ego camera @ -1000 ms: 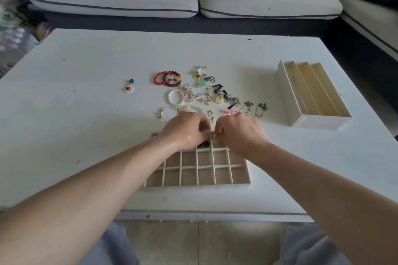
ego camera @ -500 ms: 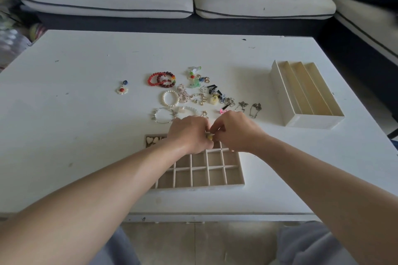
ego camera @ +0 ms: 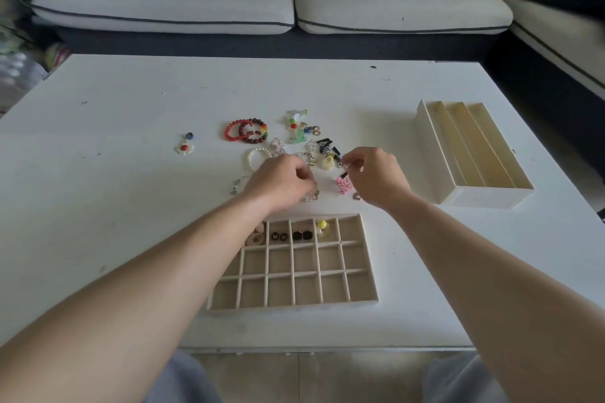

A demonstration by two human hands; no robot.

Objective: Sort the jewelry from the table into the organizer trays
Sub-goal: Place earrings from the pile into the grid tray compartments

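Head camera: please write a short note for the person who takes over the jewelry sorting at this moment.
Left hand: fingers curled over the jewelry pile; a hold cannot be seen.
Right hand: fingers curled at the pile's right side; a hold cannot be seen either.
Things: grid tray near the table's front edge; long tray at the right, nothing visible in it.
Done: four compartments of the grid tray's far row hold small pieces, among them dark studs and a yellow piece.
Left: red bracelets, pearl bracelet, flower charm and the pile lie on the table.
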